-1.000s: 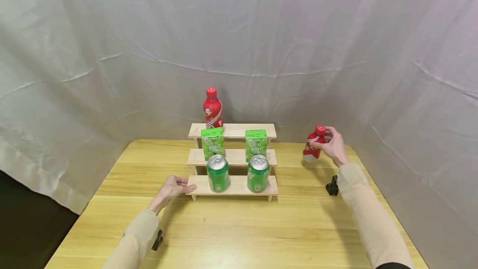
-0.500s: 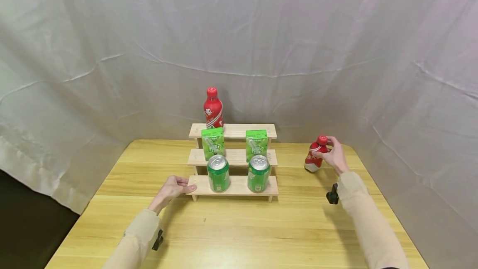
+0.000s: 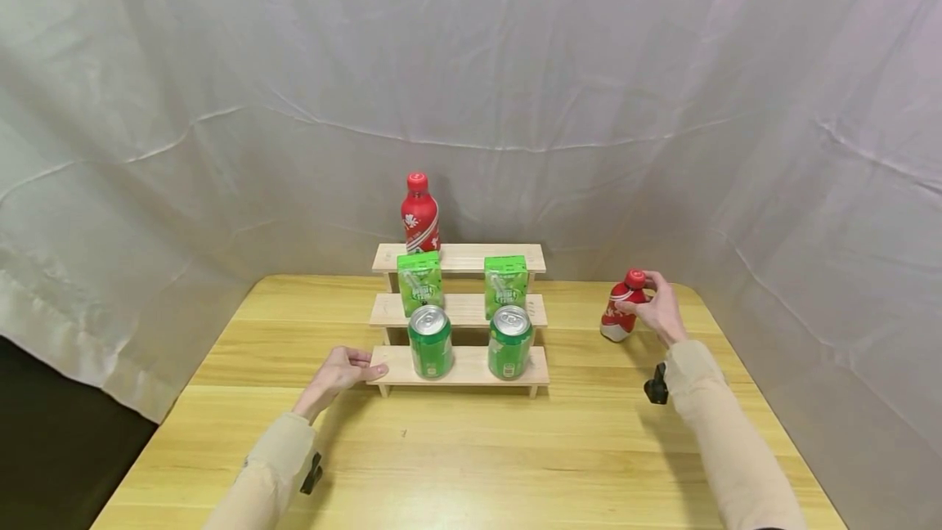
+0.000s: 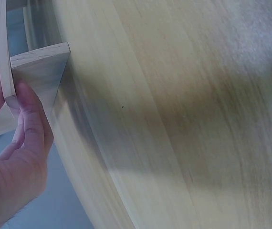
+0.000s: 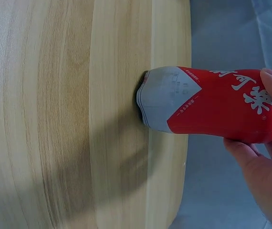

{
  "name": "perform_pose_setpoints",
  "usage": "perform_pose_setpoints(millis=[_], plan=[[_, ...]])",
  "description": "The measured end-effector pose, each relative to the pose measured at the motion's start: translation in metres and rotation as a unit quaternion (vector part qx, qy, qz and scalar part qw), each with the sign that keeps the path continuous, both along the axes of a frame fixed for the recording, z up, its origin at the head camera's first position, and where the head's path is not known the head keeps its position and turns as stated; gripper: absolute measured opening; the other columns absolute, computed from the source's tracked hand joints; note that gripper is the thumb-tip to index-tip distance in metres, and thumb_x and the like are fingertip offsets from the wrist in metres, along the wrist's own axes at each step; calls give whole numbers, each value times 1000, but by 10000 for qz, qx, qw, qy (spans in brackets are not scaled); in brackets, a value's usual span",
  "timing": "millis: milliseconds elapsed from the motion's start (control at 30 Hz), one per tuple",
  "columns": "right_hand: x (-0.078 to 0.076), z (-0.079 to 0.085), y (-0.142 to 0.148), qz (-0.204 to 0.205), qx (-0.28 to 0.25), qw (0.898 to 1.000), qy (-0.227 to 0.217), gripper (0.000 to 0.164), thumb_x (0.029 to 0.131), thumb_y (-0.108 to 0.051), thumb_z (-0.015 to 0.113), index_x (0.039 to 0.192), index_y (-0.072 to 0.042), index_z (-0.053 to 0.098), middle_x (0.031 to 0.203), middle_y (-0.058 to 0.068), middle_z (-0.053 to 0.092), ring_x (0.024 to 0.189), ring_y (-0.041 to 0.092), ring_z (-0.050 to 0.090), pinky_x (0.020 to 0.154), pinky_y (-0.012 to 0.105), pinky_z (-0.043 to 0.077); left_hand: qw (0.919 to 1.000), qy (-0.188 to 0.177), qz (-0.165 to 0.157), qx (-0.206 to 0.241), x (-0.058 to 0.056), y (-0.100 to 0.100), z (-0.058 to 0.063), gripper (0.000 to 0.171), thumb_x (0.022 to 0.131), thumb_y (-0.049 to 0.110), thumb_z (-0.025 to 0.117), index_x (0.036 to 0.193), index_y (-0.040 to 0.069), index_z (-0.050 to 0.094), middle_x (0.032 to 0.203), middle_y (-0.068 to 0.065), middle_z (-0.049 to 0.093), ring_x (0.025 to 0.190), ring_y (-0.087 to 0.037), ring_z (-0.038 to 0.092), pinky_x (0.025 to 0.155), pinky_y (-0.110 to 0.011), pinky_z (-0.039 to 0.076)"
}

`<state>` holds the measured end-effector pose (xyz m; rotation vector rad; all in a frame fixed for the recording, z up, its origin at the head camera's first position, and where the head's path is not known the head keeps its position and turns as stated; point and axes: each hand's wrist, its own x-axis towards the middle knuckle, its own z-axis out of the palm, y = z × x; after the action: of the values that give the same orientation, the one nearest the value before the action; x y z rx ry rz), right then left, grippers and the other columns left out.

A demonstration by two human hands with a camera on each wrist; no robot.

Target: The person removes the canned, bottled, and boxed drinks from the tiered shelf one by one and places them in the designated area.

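Observation:
My left hand (image 3: 338, 373) pinches the left end of the lowest board of a three-step wooden rack (image 3: 459, 366); in the left wrist view the thumb lies on top of the board and the fingers (image 4: 30, 112) underneath. Over at the right of the table, my right hand (image 3: 659, 309) grips a red bottle (image 3: 621, 309) with a white base around its upper part. That bottle stands about upright, its base at the tabletop in the right wrist view. Another red bottle (image 3: 420, 219) stands on the rack's top step, at the left.
Two green juice boxes (image 3: 420, 283) stand on the middle step. On the lowest step are two green cans (image 3: 430, 342) with silver tops. A grey curtain (image 3: 471, 113) hangs behind and beside the wooden table (image 3: 471, 456).
The bottle in my right hand has come down from above the table and slightly nearer, onto the tabletop. Over the last half second it barely moves. My left hand keeps its place.

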<state>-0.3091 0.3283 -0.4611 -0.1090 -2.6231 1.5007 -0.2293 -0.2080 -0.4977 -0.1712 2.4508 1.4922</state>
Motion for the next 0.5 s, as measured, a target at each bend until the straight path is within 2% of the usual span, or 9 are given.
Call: perform_pose_setpoints(millis=[167, 333, 500], plan=[[0, 1, 0, 89, 4, 9999, -91, 76, 88, -2, 71, 150, 5, 29, 150, 35, 36, 132, 52, 45, 112, 64, 41, 10000, -1, -6, 20, 0, 0, 1, 59, 86, 17, 79, 125, -18, 54, 109, -25, 68, 96, -25, 65, 93, -41, 57], [-1, 2, 1, 284, -99, 9994, -194, 79, 89, -3, 71, 152, 4, 24, 152, 35, 32, 138, 53, 39, 114, 65, 38, 10000, 34, -39, 20, 0, 0, 0, 59, 87, 17, 79, 126, -19, 53, 111, -27, 67, 98, -26, 66, 95, -43, 57], [0, 6, -2, 375, -254, 9988, -195, 81, 91, -10, 72, 155, -2, 23, 153, 32, 35, 140, 49, 37, 114, 64, 37, 10000, 62, -45, 6, 1, -1, -1, 58, 86, 17, 78, 125, -19, 54, 111, -27, 67, 99, -26, 67, 95, -44, 57]])
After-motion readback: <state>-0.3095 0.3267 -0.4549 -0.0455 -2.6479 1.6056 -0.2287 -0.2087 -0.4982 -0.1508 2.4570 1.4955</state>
